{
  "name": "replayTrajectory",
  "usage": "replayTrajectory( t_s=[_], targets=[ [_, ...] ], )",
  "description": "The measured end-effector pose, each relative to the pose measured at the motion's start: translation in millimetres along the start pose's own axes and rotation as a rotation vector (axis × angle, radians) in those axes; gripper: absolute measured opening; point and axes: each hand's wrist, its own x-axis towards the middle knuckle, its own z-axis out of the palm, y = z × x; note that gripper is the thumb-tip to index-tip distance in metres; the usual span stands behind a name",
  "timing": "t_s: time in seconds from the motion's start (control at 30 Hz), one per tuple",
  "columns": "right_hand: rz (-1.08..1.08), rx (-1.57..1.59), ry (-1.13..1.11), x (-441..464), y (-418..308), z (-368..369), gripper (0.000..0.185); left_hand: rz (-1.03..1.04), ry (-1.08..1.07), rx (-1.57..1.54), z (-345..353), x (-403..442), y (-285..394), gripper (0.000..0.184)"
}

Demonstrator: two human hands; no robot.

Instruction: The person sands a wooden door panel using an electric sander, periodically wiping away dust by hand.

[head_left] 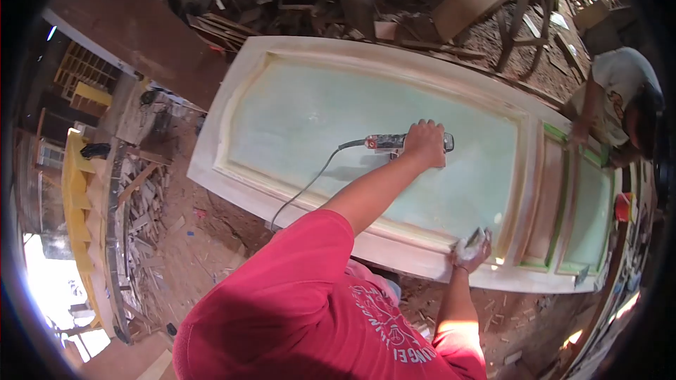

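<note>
My left hand (424,143) is wrapped round the body of a corded electric sander (384,142), which rests on the pale green panel (317,109) of a large wooden door (232,116). The sander's dark cord runs left and down over the door's near edge. Beside that near edge, my right hand (473,250) is held with its fingers apart and whitened by dust. It is close to the door's frame moulding; whether it touches the wood I cannot tell. The door lies flat, with a framed brown section and a smaller green panel (588,211) at its right end.
Another person (620,102) in a light shirt leans over the door's right end, hands near its far edge. A red container (622,207) is beside that end. Wood scraps (144,204) litter the ground at left, and boards (475,0) lean behind the door.
</note>
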Motion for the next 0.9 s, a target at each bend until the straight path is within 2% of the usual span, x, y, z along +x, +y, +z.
replayTrajectory(
  t_s=[0.2, 0.3, 0.43, 0.53, 0.63, 0.8, 0.83, 0.9],
  targets=[
    [-0.034, 0.012, -0.009, 0, -5, -7, 0.068, 0.114, -0.175, -0.118, 16, -4, 101, 0.068],
    [-0.046, 0.027, 0.006, -2, -4, -6, 0.07, 0.225, -0.244, -0.161, 29, -16, 120, 0.067],
    [-0.022, 0.005, -0.028, 0, -7, -10, 0.068, 0.151, -0.148, -0.226, 46, -34, 111, 0.068],
    [-0.014, 0.003, -0.036, -1, -10, -11, 0.066, 0.024, -0.026, -0.244, 43, -37, 72, 0.066],
    [-0.023, 0.017, -0.019, -1, -7, -11, 0.065, -0.105, 0.037, -0.283, 4, -40, 12, 0.068],
    [-0.007, 0.029, -0.017, 0, -6, -8, 0.065, -0.387, 0.115, -0.135, -27, -37, -118, 0.086],
    [-0.011, 0.028, -0.008, 0, -5, -8, 0.064, -0.426, 0.113, -0.105, -43, -44, -135, 0.071],
    [-0.024, 0.021, 0.004, 0, -2, -6, 0.064, -0.501, 0.108, -0.007, -54, -54, -173, 0.069]
  ],
)
